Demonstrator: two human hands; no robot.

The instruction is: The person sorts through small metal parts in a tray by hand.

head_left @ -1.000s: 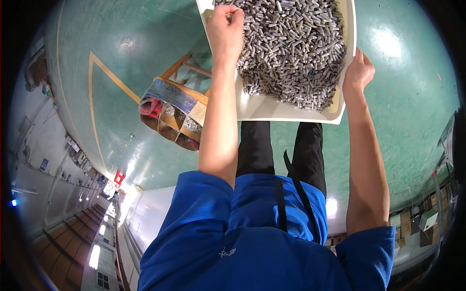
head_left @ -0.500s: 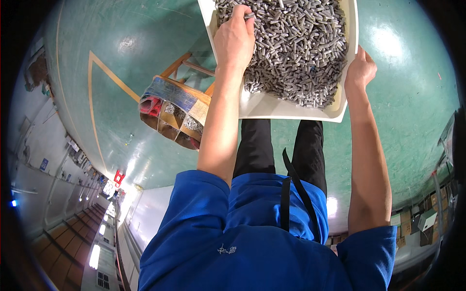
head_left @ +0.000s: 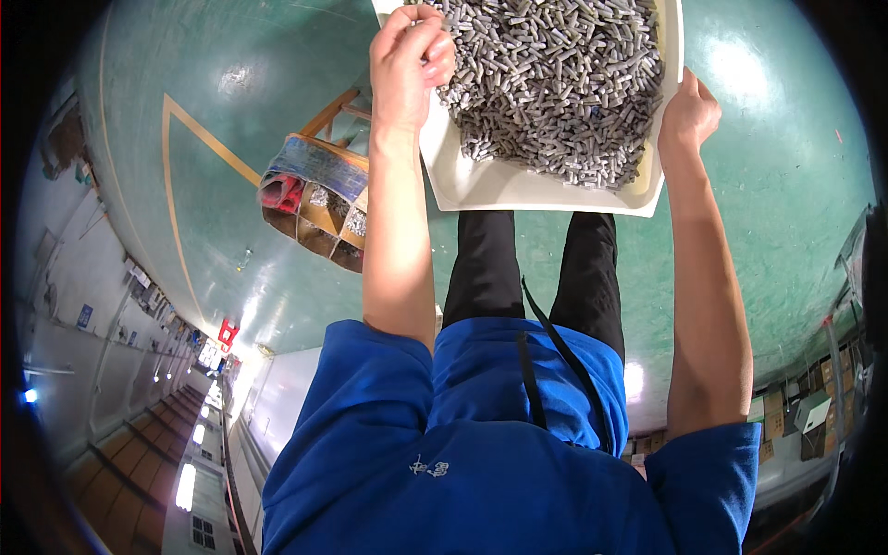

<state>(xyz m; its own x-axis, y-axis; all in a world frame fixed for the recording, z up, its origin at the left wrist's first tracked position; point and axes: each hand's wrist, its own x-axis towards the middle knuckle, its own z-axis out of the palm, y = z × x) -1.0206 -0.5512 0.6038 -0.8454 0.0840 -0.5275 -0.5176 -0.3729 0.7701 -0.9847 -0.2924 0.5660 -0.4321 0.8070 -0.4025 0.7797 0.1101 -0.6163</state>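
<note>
A white rectangular tray (head_left: 546,200) full of small grey, rod-like pieces (head_left: 555,83) is at the top of the head view, in front of my legs. My right hand (head_left: 690,113) is closed around its right rim. Over the tray's left rim, beside the pieces, is my left hand (head_left: 412,65), its fingers curled inward. Whatever lies inside those curled fingers is hidden, and I cannot tell whether they grip the rim.
To the left, a wooden stool (head_left: 326,118) stands next to or under a divided cardboard container (head_left: 314,171) holding a red roll (head_left: 280,193) and shiny bits. A yellow line (head_left: 168,176) marks the green floor. Cardboard boxes (head_left: 814,430) are at the far right.
My left hand has moved left, from above the pieces, where it pinched a small grey piece, to the tray's left rim. The tray has shifted slightly upward in view; my right hand stays on it.
</note>
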